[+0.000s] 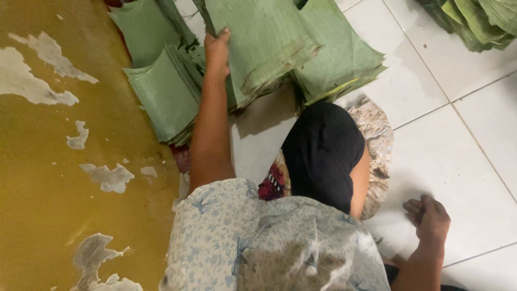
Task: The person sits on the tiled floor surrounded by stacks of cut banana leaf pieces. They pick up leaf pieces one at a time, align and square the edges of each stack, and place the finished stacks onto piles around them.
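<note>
Far left: a yellow-ochre wall [48, 178], its paint flaked off in pale grey patches.

Just beside the wall, two stacks of cut green banana leaves. The rear stack [142, 32] lies at the top edge of the view. The nearer stack [164, 99] sits below it, sheets squared off, and overlaps a dark red object at floor level that is too hidden to identify.

Left hand [217, 51]: arm fully extended forward, fingers closed over the left edge of the middle stack of leaves [264, 43]. That stack is gripped and tilted, its lower right corner raised off the tiled floor [431, 108] and casting a shadow on the tile beneath. Its sheet edges show brown marks.

Immediately right of it, touching or overlapping, a further leaf stack [339, 54] lies flat on the floor.

Centre foreground: the person's floral blue-grey garment [269, 242], a knee in black cloth [323, 151], and a patterned cushion [377, 140] under it.

Right hand [428, 218]: empty, fingers loosely curled, resting on the white tile, well apart from all the leaves.

Top right corner: a heap of uncut, folded darker green leaves [474, 19], partly out of view.
</note>
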